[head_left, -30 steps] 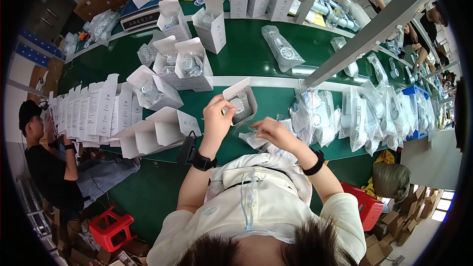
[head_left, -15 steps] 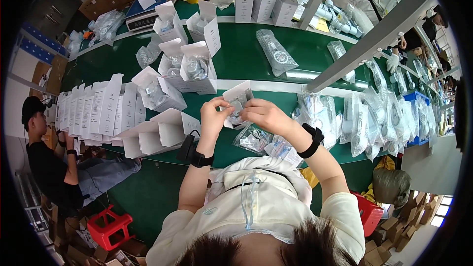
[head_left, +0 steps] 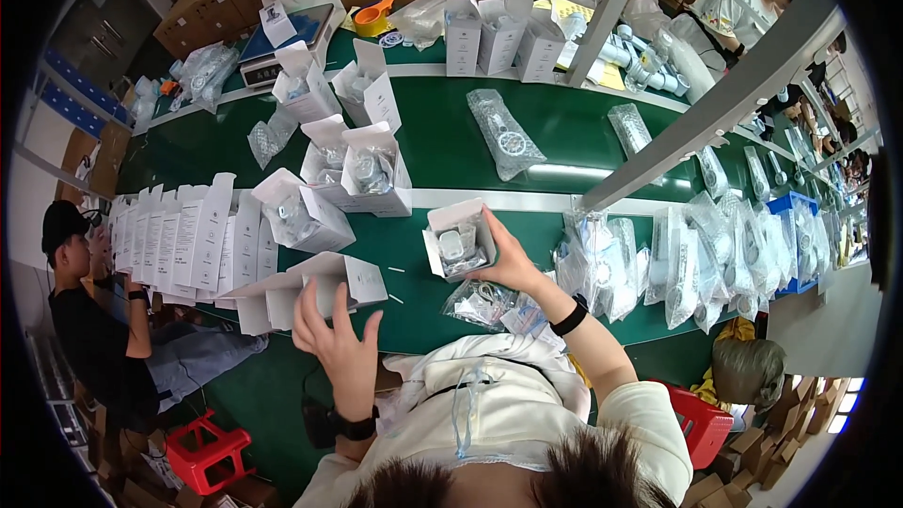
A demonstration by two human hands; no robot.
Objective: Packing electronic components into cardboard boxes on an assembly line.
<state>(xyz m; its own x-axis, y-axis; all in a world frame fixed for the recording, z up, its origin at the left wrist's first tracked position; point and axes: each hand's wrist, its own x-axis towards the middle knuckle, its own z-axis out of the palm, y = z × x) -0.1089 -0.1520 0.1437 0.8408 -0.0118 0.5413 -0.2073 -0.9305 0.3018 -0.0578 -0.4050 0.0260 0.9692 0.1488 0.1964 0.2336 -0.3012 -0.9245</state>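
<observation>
My right hand [head_left: 513,261] grips the right side of a small white carton [head_left: 435,255]. The carton stands open at the top on the green table, and a white plastic part in clear wrap [head_left: 453,245] shows inside it. My left hand [head_left: 337,339] is apart from the carton, fingers spread and holding nothing. It hovers at the near side of a row of open white cartons [head_left: 365,280]; whether its fingertips touch them I cannot tell. Just below the held carton lie clear bags of small parts [head_left: 482,303].
Folded white cartons [head_left: 202,235] line the left, beside a seated co-worker [head_left: 99,301]. Filled open cartons [head_left: 381,169] stand ahead. Bubble-wrapped parts [head_left: 715,254] crowd the right. A grey metal post [head_left: 696,113] slants over the right side. A bubble-wrapped piece [head_left: 506,136] lies farther back.
My left hand has let go at the carton and moved left and nearer to me, its fingers spreading. My right hand has shifted to the carton's side. The view has tilted slightly.
</observation>
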